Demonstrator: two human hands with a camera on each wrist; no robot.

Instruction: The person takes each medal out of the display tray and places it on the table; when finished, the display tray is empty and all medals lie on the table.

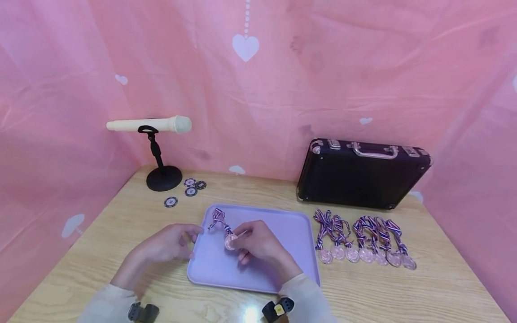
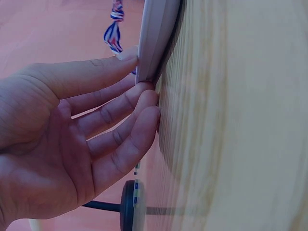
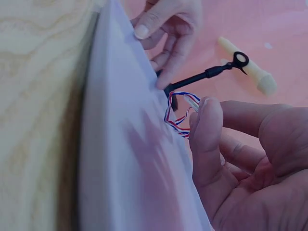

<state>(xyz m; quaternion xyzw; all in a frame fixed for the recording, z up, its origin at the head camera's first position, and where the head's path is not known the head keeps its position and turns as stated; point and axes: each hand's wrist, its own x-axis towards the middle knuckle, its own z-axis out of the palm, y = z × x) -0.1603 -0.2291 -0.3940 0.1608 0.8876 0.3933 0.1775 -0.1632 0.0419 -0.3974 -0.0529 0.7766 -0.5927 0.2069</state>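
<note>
My right hand (image 1: 258, 240) pinches a medal (image 1: 230, 242) between thumb and fingers, over the lilac tray (image 1: 278, 280). Its striped red, white and blue ribbon (image 1: 219, 217) is bunched and stretches toward the tray's far left corner. In the right wrist view the ribbon loop (image 3: 169, 108) shows past my fingertips, while the thumb hides most of the medal. Beside the tray's left edge, my left hand (image 1: 171, 242) has its fingers loosely bent. Its thumb and fingertips (image 2: 127, 54) touch or nearly touch the rim in the left wrist view, and it holds no medal.
Several medals with knotted ribbons (image 1: 366, 255) lie in a row right of the tray. Behind them a black briefcase (image 1: 363, 175) stands upright. A white microphone (image 1: 149, 124) rests on a black stand (image 1: 163, 178) at the back left, near several poker chips (image 1: 171, 202).
</note>
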